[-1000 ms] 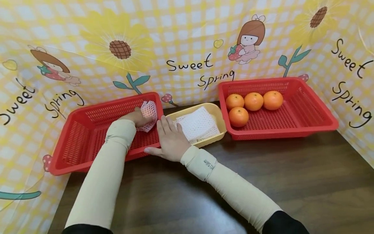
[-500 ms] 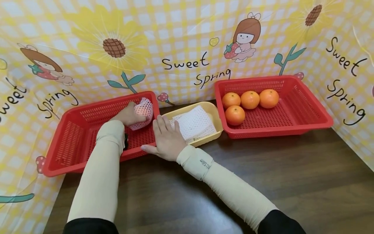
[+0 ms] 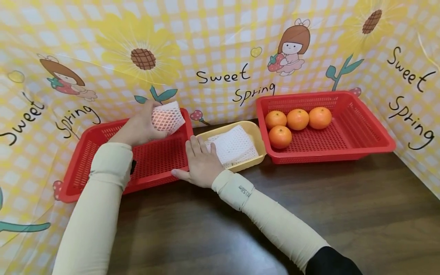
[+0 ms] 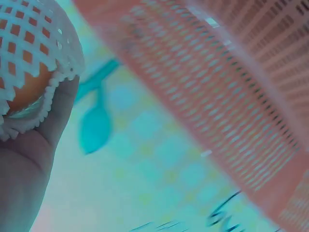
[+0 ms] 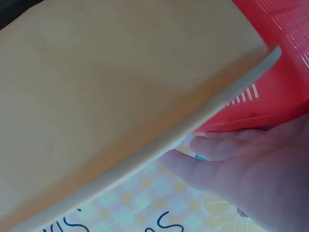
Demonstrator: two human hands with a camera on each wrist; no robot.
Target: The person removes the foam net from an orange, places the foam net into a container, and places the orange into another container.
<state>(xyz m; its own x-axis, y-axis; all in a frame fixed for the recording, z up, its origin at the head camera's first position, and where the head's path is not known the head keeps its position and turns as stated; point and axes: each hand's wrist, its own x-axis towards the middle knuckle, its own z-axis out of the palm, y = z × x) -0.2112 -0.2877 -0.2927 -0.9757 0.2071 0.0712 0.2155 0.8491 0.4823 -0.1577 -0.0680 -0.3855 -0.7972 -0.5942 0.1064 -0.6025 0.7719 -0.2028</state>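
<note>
My left hand (image 3: 139, 124) grips an orange in a white foam net sleeve (image 3: 167, 118), held above the left red basket (image 3: 158, 156). Orange skin (image 4: 31, 89) shows through the mesh in the left wrist view, with the sleeve's frilled edge by the palm. The far fingers are hidden behind the fruit. My right hand (image 3: 204, 164) rests with straight fingers on the right rim of that basket, thumb spread over the front edge. Beside its fingers, flat white foam nets (image 3: 233, 145) lie in a small yellow tray (image 3: 256, 139).
Several bare oranges (image 3: 297, 119) sit in the left part of a second red basket (image 3: 347, 139), right of the yellow tray. A patterned cloth (image 3: 220, 46) stands behind the containers. The brown wooden table (image 3: 192, 229) extends in front of them.
My left hand has lifted the netted orange up from inside the left basket, to about the height of its back rim. My right hand has kept its place on the basket rim.
</note>
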